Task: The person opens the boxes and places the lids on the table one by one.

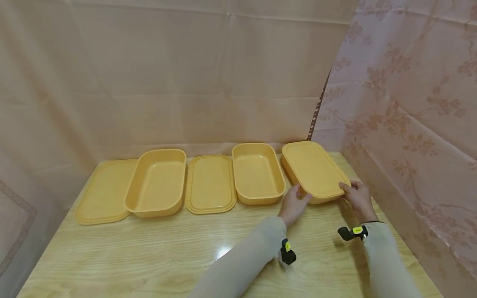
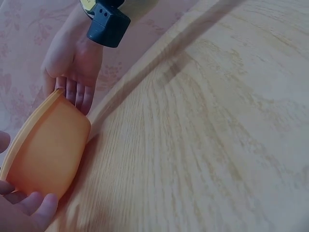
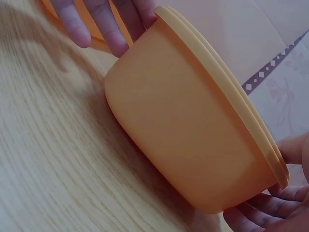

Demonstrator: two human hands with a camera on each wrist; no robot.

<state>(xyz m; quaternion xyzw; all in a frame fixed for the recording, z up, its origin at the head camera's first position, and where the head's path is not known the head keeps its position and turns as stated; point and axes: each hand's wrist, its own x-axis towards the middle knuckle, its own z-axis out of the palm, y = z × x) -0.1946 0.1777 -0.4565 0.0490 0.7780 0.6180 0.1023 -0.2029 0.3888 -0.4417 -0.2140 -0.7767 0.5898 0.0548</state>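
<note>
A yellow rectangular food container (image 1: 316,171) with its flat lid on stands at the right end of the row, its near end toward me. My left hand (image 1: 293,207) holds its near left corner, thumb at the lid's rim and fingers along the side wall. At the near right corner my right hand (image 1: 359,200) grips it, thumb over the lid's edge and fingers below the rim. The right wrist view shows the lid (image 3: 217,82) seated along the container's rim, with the right fingers (image 3: 256,212) under it.
Left of it stand an open yellow container (image 1: 258,176), a smaller loose lid (image 1: 211,184), a larger open container (image 1: 158,182) and a larger loose lid (image 1: 106,192) partly behind that container. Cloth curtains (image 1: 186,74) hang behind and at the sides of the wooden table (image 1: 156,256).
</note>
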